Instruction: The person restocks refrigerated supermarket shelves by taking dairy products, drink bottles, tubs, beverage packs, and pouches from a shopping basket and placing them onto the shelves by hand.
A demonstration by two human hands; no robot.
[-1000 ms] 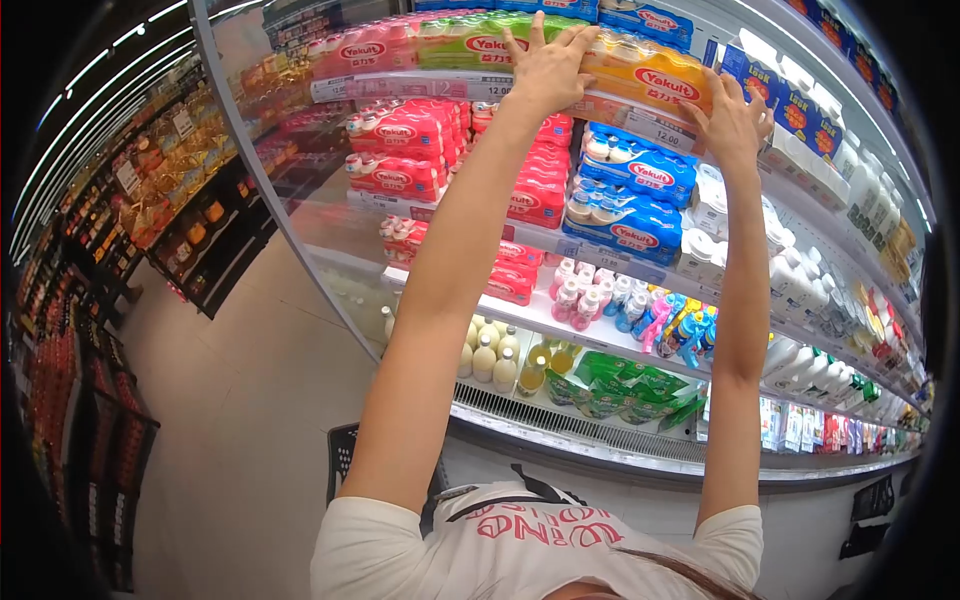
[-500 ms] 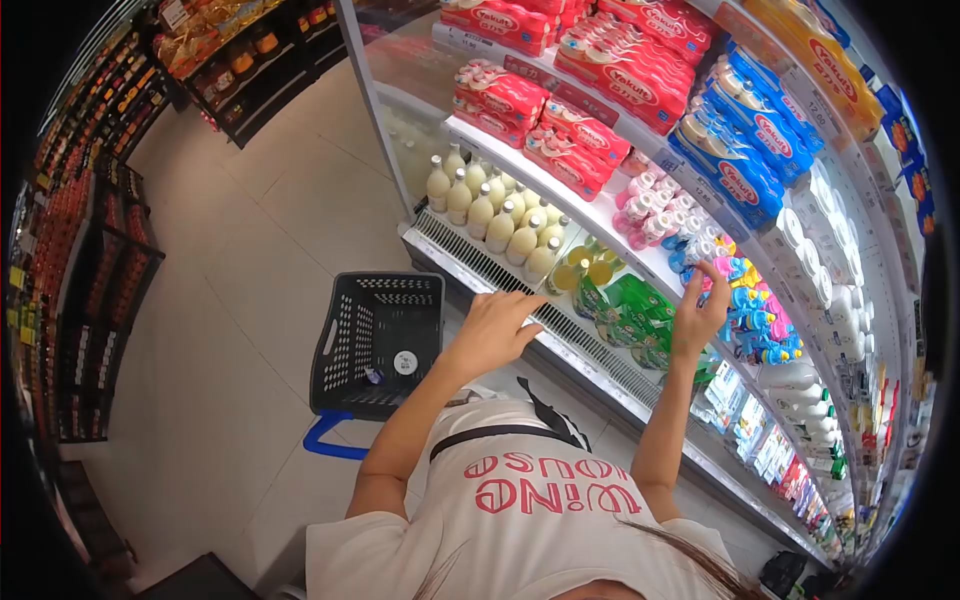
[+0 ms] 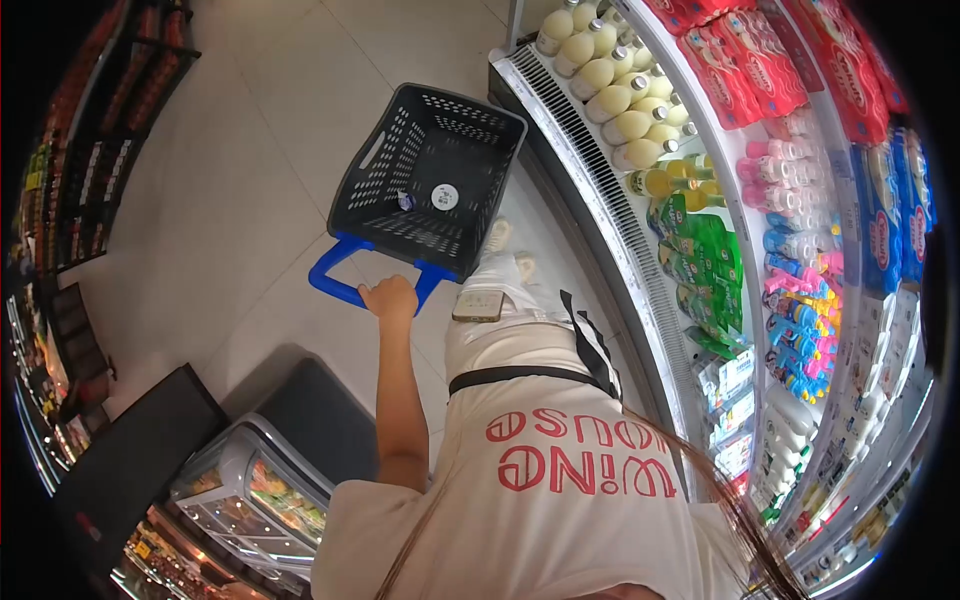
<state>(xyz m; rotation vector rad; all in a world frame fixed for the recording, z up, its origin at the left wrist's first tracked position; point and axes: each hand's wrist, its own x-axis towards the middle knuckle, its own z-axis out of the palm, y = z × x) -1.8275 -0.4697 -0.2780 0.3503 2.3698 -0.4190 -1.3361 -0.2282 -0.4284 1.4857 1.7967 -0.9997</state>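
My left hand point(image 3: 390, 297) is closed around the blue handle point(image 3: 340, 291) of a dark grey, perforated shopping basket point(image 3: 372, 172). Down in the basket are a cup with a round white lid point(image 3: 445, 197) and a small purple-and-white item point(image 3: 405, 201) whose kind I cannot make out. The basket is tilted in this view, in front of my legs on the tiled floor. My right hand is out of view. A phone point(image 3: 478, 306) shows at my hip.
To the right runs a chilled shelf point(image 3: 600, 225) with cream-coloured bottles point(image 3: 627, 126), green packs point(image 3: 712, 262), red Yakult packs point(image 3: 745, 70) and small colourful bottles point(image 3: 800, 345). Dark shelving point(image 3: 110, 150) stands at the left. A glass-topped display case point(image 3: 250, 490) is at the lower left.
My left hand has moved from beside the chilled shelf down to the basket handle and taken hold. My right hand has left the view. The view has turned, and the basket appears higher up.
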